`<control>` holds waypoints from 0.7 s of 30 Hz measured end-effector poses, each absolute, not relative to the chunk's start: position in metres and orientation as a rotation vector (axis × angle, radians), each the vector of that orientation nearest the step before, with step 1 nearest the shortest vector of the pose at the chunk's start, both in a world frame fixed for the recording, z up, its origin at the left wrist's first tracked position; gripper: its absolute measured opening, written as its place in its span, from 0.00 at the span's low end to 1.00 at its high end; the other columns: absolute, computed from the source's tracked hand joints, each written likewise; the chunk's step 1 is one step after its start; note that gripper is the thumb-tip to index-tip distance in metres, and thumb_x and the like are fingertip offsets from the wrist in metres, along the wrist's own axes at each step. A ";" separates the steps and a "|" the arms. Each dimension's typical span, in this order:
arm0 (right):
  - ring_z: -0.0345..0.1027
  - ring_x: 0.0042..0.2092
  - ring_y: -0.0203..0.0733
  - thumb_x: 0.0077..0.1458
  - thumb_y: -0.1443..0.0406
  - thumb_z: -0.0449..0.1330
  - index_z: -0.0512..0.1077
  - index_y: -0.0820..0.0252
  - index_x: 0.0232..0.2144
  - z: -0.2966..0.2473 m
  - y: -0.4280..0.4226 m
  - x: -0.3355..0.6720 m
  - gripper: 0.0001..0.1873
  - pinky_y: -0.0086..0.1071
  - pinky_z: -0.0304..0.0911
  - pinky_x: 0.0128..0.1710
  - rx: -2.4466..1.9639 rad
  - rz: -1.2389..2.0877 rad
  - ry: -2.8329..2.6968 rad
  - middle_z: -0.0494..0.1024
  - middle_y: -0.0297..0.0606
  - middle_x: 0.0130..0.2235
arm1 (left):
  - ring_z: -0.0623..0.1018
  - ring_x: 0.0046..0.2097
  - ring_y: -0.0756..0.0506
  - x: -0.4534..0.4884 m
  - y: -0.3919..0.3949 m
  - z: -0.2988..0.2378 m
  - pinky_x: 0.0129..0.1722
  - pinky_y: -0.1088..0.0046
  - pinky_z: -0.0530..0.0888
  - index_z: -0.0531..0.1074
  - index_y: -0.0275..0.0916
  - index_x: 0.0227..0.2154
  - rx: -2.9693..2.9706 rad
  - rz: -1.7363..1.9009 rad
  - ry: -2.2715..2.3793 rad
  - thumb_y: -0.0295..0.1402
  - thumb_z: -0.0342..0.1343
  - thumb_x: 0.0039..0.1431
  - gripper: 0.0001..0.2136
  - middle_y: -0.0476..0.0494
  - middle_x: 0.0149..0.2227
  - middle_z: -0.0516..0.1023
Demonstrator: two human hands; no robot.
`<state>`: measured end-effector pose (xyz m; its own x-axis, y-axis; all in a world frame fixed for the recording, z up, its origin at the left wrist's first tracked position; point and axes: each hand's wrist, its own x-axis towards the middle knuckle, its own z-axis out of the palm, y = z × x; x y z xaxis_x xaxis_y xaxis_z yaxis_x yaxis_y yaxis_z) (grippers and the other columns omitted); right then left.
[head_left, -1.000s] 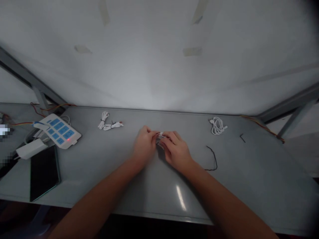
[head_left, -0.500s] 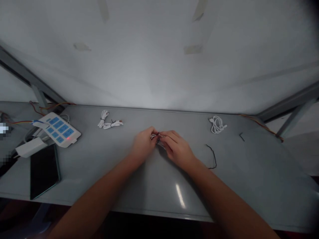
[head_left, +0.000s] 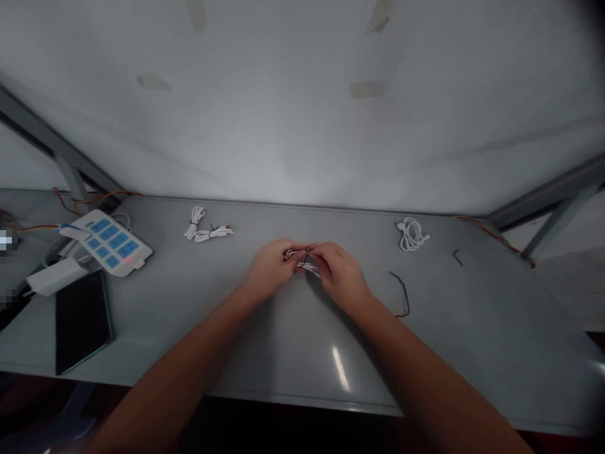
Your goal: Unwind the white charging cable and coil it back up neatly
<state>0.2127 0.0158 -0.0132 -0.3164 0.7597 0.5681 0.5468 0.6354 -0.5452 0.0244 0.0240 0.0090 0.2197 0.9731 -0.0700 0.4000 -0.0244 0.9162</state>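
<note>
Between my hands, over the middle of the table, is a folded white cable [head_left: 309, 268] with a black twist tie [head_left: 306, 257] around its middle. My left hand [head_left: 274, 265] is closed on the cable's left part, and its fingers hide some of the loops. My right hand [head_left: 340, 271] pinches at the black tie, its thumb and fingertips meeting close to the left thumb. To the right of my right hand, a loose black twist tie [head_left: 404, 293] lies bent on the table, partly behind my forearm.
Two tied white cables [head_left: 213, 233] lie at the back left, and an untied coiled white cable [head_left: 412, 234] at the back right. A short bent black piece [head_left: 458, 257] is farther right. A power strip [head_left: 113, 243], a white adapter [head_left: 57, 276] and a dark tablet [head_left: 84, 321] occupy the left.
My fingertips have moved slightly apart at the tie, and more of the crossed black tie and the white loops shows. The view has shifted slightly.
</note>
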 end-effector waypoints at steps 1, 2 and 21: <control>0.78 0.44 0.46 0.65 0.70 0.54 0.76 0.56 0.39 -0.013 0.016 0.213 0.10 0.41 0.73 0.46 -1.058 0.359 -1.975 0.84 0.44 0.42 | 0.83 0.35 0.46 0.024 0.025 0.009 0.41 0.68 0.76 0.80 0.39 0.46 1.503 0.803 1.281 0.38 0.59 0.63 0.13 0.41 0.43 0.84; 0.78 0.43 0.46 0.65 0.69 0.55 0.77 0.56 0.38 -0.012 0.017 0.213 0.09 0.40 0.73 0.44 -1.104 0.408 -1.930 0.84 0.43 0.41 | 0.83 0.37 0.45 0.023 0.027 0.009 0.42 0.67 0.76 0.79 0.38 0.48 1.417 0.824 1.234 0.39 0.62 0.61 0.15 0.40 0.43 0.84; 0.80 0.38 0.44 0.41 0.60 0.76 0.82 0.55 0.29 -0.009 0.026 0.200 0.11 0.43 0.74 0.50 -1.016 1.376 -0.881 0.86 0.38 0.34 | 0.73 0.60 0.41 0.055 0.009 -0.007 0.61 0.62 0.69 0.67 0.38 0.60 1.668 1.088 1.238 0.48 0.39 0.74 0.24 0.35 0.58 0.75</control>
<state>0.1999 0.0259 -0.0094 0.0296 0.9965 -0.0783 -0.3454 -0.0633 -0.9363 0.0551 0.0090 -0.0074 0.1606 0.9699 0.1833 0.3061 -0.2255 0.9249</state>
